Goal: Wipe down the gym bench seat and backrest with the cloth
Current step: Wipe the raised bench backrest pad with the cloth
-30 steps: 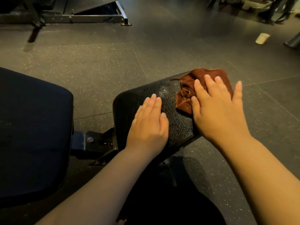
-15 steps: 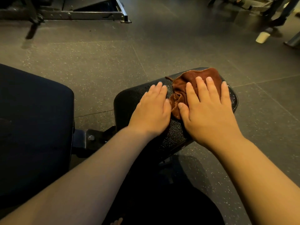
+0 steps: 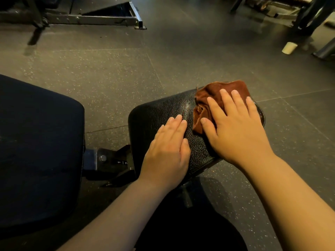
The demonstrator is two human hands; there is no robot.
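Note:
The black, cracked vinyl bench seat lies in the middle of the view. A crumpled brown cloth sits on its far right part. My right hand presses flat on the cloth with straight, spread fingers. My left hand rests flat on the seat's near left part, fingers together, beside the cloth but apart from it. The dark blue backrest pad fills the left side, joined to the seat by a metal bracket.
Speckled dark rubber floor surrounds the bench. A metal equipment frame lies on the floor at the top left. A pale cup stands at the top right near more machine legs.
My right hand has slid the cloth back toward the seat's far right end after drawing it left. My left hand has pulled back toward the near edge, away from the cloth.

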